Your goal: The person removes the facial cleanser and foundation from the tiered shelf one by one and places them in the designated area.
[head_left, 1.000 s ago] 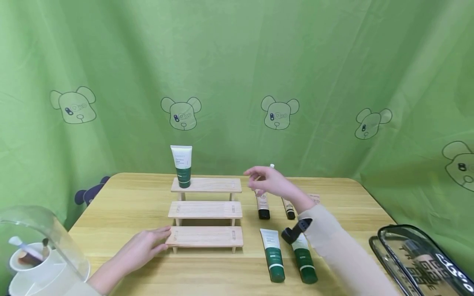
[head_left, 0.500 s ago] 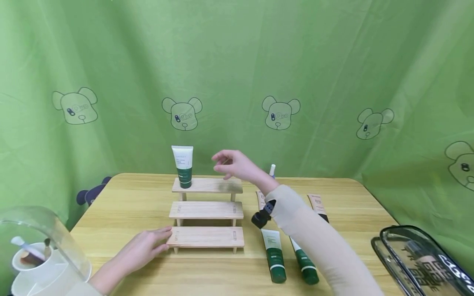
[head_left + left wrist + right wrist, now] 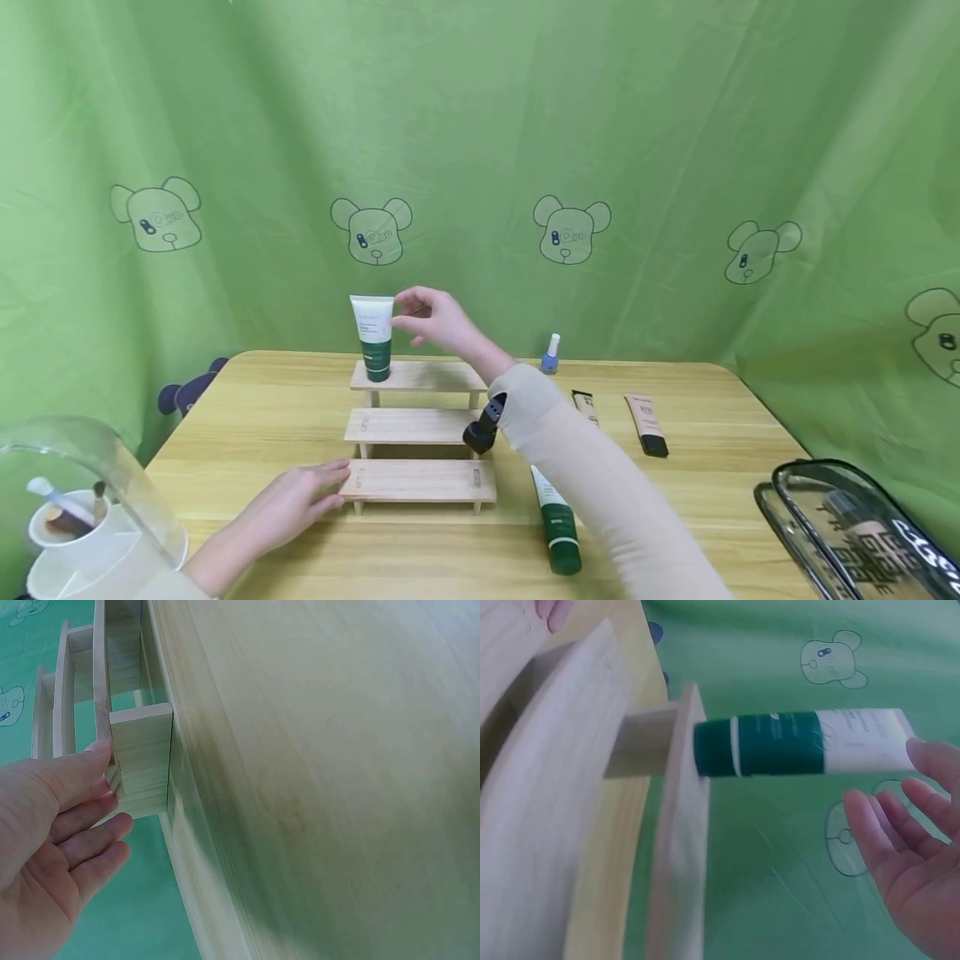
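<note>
On the left end of the top step of a three-step wooden display stand [image 3: 420,481] stands a white and green squeeze tube [image 3: 373,333], cap down. My right hand [image 3: 442,321] is at its right side. In the right wrist view, the thumb of the right hand [image 3: 915,877] is at the crimped end of the tube [image 3: 780,744], and the other fingers are spread apart from it. My left hand [image 3: 288,508] is at the left end of the lowest step. The left wrist view has the left hand [image 3: 56,825] pinching that step's end [image 3: 103,712] between thumb and index finger.
Right of the stand lie another green and white tube [image 3: 558,529], a dark-topped beige tube [image 3: 586,406] and a pink BB tube [image 3: 646,423]. A blue nail polish bottle [image 3: 550,360] stands behind. Clear pouches [image 3: 862,525] lie far right; a white brush holder [image 3: 82,533] stands left.
My right hand has moved left, from above the tubes on the right to the tube on the top step. The left hand has stayed at the stand.
</note>
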Demonstrator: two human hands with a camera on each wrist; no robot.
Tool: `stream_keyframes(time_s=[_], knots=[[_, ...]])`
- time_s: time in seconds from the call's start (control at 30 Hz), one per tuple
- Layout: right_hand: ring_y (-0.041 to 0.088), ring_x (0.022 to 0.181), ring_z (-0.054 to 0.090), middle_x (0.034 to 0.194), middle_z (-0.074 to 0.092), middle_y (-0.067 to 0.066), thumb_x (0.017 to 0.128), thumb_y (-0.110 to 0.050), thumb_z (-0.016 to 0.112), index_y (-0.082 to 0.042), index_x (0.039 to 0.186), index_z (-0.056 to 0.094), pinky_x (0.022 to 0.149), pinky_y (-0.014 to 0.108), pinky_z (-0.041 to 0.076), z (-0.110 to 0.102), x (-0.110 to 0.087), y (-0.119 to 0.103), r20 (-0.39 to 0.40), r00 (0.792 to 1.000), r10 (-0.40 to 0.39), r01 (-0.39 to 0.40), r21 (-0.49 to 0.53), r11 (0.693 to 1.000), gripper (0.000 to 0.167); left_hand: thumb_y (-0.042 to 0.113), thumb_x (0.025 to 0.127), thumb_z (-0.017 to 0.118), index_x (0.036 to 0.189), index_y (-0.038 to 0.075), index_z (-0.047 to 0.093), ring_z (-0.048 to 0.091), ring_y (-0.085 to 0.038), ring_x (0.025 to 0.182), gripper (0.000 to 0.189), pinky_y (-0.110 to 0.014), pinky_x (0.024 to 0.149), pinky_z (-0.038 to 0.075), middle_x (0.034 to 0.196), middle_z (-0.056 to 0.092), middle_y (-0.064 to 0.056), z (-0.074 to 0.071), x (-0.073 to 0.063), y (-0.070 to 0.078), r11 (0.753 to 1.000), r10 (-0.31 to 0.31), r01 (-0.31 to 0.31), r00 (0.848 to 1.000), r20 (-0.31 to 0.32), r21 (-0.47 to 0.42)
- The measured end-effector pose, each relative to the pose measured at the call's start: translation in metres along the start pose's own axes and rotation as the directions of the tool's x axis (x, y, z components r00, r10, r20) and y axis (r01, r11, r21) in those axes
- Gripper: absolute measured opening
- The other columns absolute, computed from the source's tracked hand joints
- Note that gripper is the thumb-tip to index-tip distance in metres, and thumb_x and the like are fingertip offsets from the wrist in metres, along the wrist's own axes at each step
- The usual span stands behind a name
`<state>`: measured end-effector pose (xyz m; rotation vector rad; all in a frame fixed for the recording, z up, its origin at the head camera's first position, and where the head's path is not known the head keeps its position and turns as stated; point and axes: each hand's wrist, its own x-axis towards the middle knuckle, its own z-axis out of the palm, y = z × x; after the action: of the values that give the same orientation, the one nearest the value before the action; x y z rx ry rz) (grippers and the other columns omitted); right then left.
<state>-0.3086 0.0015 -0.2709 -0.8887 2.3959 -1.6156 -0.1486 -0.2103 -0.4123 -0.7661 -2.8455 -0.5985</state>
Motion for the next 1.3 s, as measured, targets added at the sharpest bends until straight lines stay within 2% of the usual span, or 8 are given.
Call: stream_keyframes(time_s=[0.13, 0.33, 0.63, 1.1, 1.3], knots=[[0.026, 0.093, 0.059, 0.102, 0.06, 0.013, 0.085, -0.008, 0.066, 0.002, 0.114, 0.056, 0.07, 0.037, 0.056, 0.01, 0.002, 0.004, -0.015, 1.0, 0.023, -0.023, 0.032, 0.999, 0.033, 0.014, 0.083, 0.066, 0.116, -0.006, 0.059, 0.055, -0.037, 0.107, 0.039, -0.047, 0.09, 0.045, 0.124, 0.054, -0.02, 0.0, 0.0, -0.001, 1.0, 0.012, -0.012, 1.0, -0.004, 0.0], [0.023, 0.091, 0.059, 0.102, 0.061, 0.012, 0.085, -0.008, 0.066, 0.001, 0.113, 0.057, 0.071, 0.035, 0.056, 0.02, 0.003, 0.008, -0.033, 0.998, 0.051, -0.048, 0.069, 0.996, 0.03, 0.014, 0.083, 0.066, 0.116, -0.006, 0.06, 0.055, -0.036, 0.106, 0.038, -0.047, 0.089, 0.046, 0.124, 0.054, -0.019, -0.001, 0.0, -0.001, 1.0, 0.014, -0.014, 1.0, -0.007, -0.001], [0.02, 0.09, 0.059, 0.101, 0.061, 0.011, 0.085, -0.007, 0.065, 0.0, 0.114, 0.057, 0.066, 0.025, 0.056, 0.029, 0.005, 0.008, -0.085, 0.994, 0.072, -0.064, 0.095, 0.993, 0.03, 0.013, 0.082, 0.067, 0.115, -0.006, 0.06, 0.056, -0.037, 0.106, 0.039, -0.048, 0.089, 0.046, 0.123, 0.055, -0.02, -0.001, 0.0, 0.001, 1.0, 0.01, -0.01, 1.0, -0.014, 0.009], [0.019, 0.086, 0.059, 0.096, 0.063, 0.01, 0.086, -0.007, 0.064, 0.001, 0.108, 0.059, 0.068, 0.025, 0.056, 0.032, 0.001, 0.013, -0.12, 0.993, 0.017, -0.003, 0.111, 0.994, 0.024, 0.014, 0.082, 0.067, 0.115, -0.006, 0.06, 0.056, -0.036, 0.106, 0.039, -0.047, 0.089, 0.046, 0.123, 0.055, -0.019, 0.001, 0.0, -0.001, 1.0, 0.013, -0.013, 1.0, -0.017, 0.011], [0.02, 0.086, 0.06, 0.097, 0.063, 0.012, 0.087, -0.006, 0.063, 0.003, 0.107, 0.059, 0.071, 0.032, 0.056, 0.028, -0.007, 0.014, -0.128, 0.992, -0.006, 0.022, 0.124, 0.992, 0.023, 0.014, 0.083, 0.067, 0.115, -0.005, 0.06, 0.056, -0.036, 0.106, 0.039, -0.047, 0.089, 0.046, 0.123, 0.055, -0.019, 0.001, 0.0, -0.001, 1.0, 0.012, -0.012, 1.0, -0.019, 0.011]])
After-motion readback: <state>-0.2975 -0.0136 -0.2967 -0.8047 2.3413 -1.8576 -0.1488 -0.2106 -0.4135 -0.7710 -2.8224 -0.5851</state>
